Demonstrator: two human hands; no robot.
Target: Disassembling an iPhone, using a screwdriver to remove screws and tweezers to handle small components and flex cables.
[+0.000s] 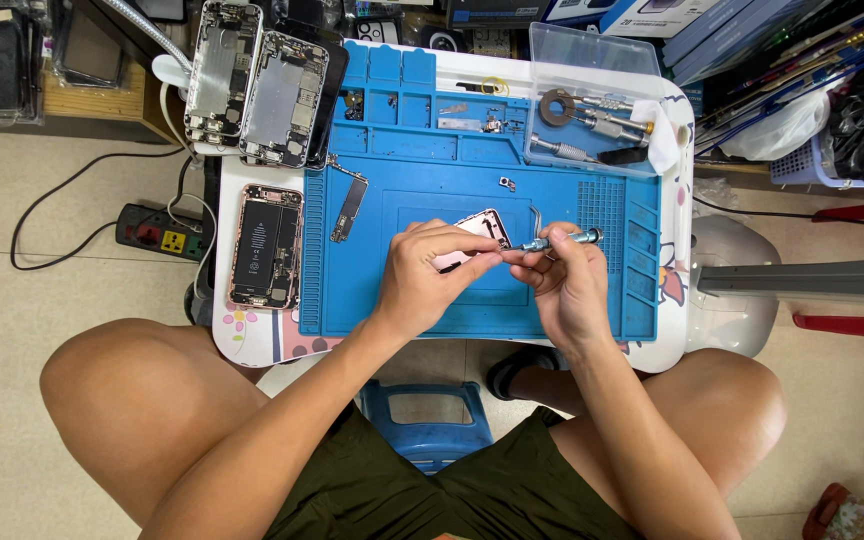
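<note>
Working at the centre of the frame, I keep both hands over the blue silicone repair mat [402, 290] that covers most of my small white counter [677, 330]. The mat's raised compartments run along its top and right edges, and bare blue surface lies open to the left of my hands and below them, down to the near edge above my knees.

My left hand [422, 285] presses its fingers onto the pink-gold phone rear housing [480, 232], which lies tilted at mid-mat, mostly hidden under that hand. My right hand [567, 290] pinches a slim silver-and-blue screwdriver [560, 239], its tip pointing left at the housing.

I count three other opened phones at upper left: two silver shells [257, 85] overlapping, one rose-gold body [265, 247] with its black battery showing.
</note>
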